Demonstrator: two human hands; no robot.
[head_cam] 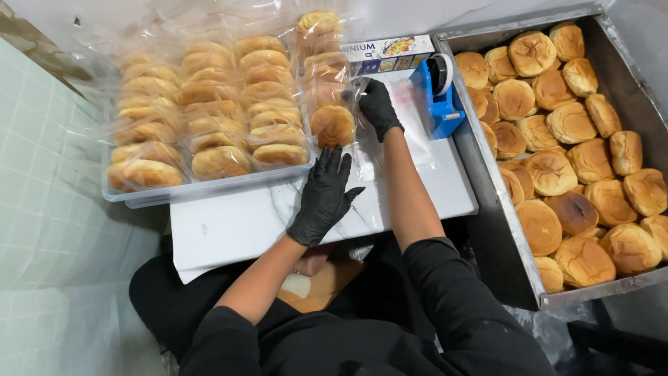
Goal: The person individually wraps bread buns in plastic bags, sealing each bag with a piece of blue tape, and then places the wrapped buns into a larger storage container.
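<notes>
Right hand (378, 104) pinches the bagged bun (332, 125); left hand (324, 195) lies flat, empty, beneath; a loose pinch might drop the bag.

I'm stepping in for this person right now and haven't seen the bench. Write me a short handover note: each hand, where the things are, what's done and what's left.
Left hand: black glove, flat and open on the white board, holding nothing.
Right hand: black glove, gripping the top of a clear bag of buns at the right end of the plastic tray.
Blue tape dispenser stands just right of that hand; a flat box lies behind it.
Done: the plastic tray is packed with rows of bagged buns.
Left: the metal tray on the right is full of loose buns, unbagged. Whether the held bag is sealed cannot be told.
</notes>
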